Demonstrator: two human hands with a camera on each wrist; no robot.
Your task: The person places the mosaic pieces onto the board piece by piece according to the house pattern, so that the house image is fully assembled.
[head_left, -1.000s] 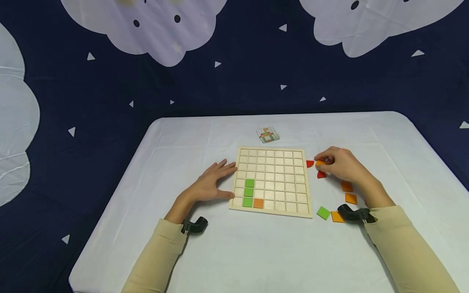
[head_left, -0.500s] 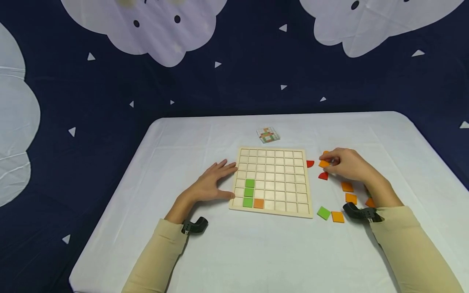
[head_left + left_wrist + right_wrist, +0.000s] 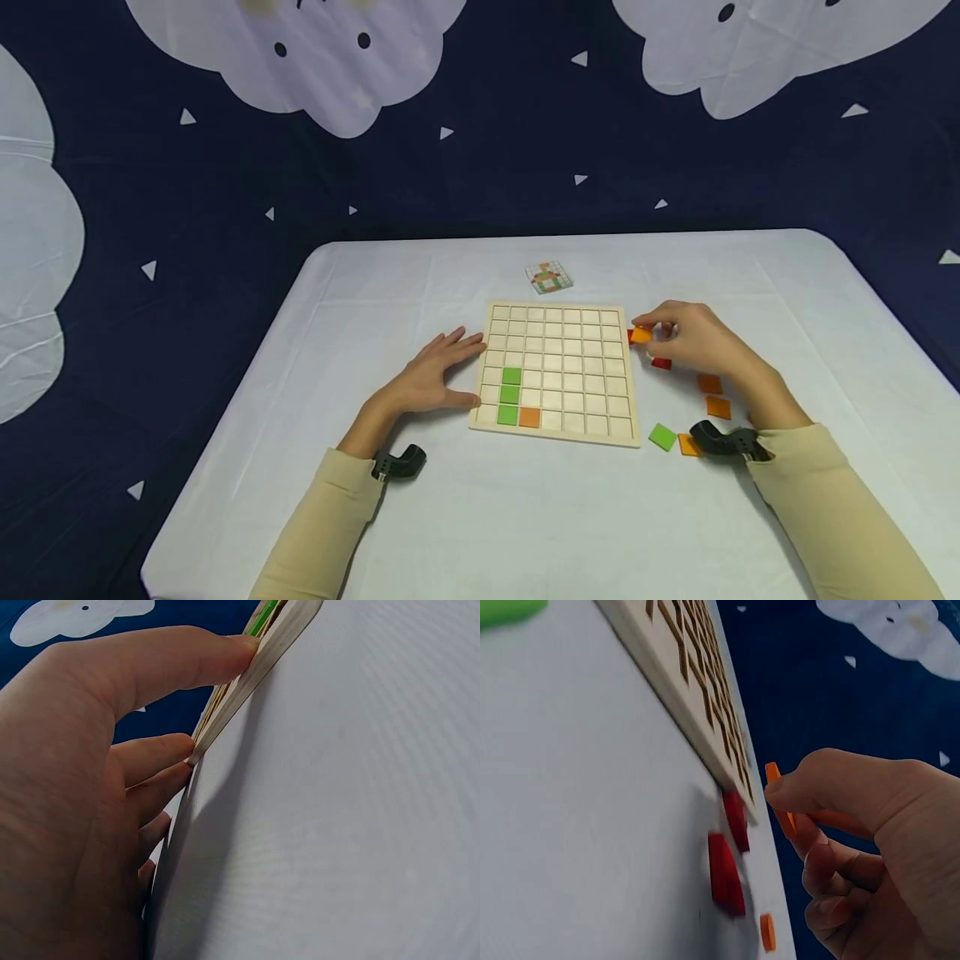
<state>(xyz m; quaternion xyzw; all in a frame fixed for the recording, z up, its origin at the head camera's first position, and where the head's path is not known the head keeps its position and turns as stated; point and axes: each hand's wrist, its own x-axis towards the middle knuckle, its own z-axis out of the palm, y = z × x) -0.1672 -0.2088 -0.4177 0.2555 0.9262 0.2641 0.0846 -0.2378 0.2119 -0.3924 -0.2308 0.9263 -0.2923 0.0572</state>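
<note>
My right hand (image 3: pixel 692 335) pinches an orange tile (image 3: pixel 641 335) between thumb and fingers, just off the right edge of the wooden grid board (image 3: pixel 572 379). In the right wrist view that orange tile (image 3: pixel 774 774) is seen nearly edge-on, above the table. Below it lie two red pieces (image 3: pixel 725 876), one against the board's corner. My left hand (image 3: pixel 435 372) has its fingers spread, thumb (image 3: pixel 225 660) and fingertips touching the board's left edge. On the board, three green tiles (image 3: pixel 509 394) form a column, with one orange tile (image 3: pixel 529 417) beside the lowest.
A small printed card (image 3: pixel 549 277) lies behind the board. To the right of the board are loose orange tiles (image 3: pixel 717 407) and a green tile (image 3: pixel 662 437). The right wrist's black camera mount (image 3: pixel 723 437) partly covers another orange tile (image 3: pixel 690 446).
My right hand shifted slightly right with the orange tile, then came back left, bringing it over the red piece by the board. The left hand stays where it was.
</note>
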